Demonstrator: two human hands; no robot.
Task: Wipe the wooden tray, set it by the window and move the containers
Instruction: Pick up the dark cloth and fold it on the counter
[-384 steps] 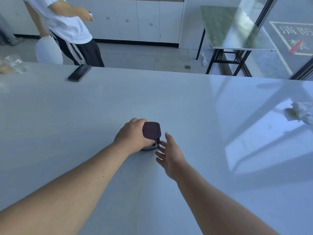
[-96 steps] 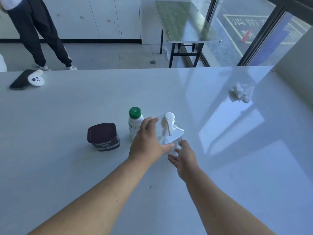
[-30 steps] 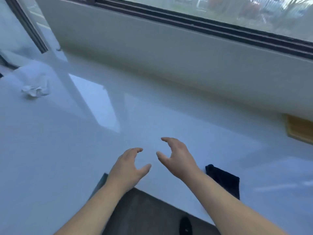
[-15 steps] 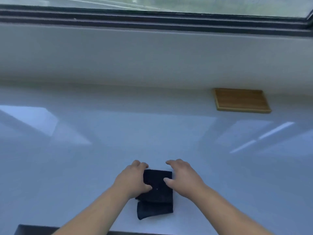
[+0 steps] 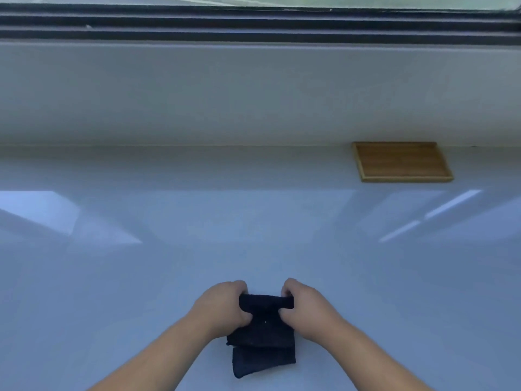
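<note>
Fingers of the left hand curl over the far edge of the dark cloth, thumb pinching from the near side; the right hand mirrors it, so both hands are clenched on the same folded edge. Gripping it at two corners like this looks like a way to lift or shake the cloth open before wiping — a judgement, not something shown. The cloth's lower folds lie on the white counter, close to the person.

Well apart, toward the far right, the wooden tray lies flat on the counter with its back edge against the wall under the window. It is a shallow rectangle, light brown, with a thin raised rim and a slatted or grained floor — nothing rests in it. No containers are in view.
</note>
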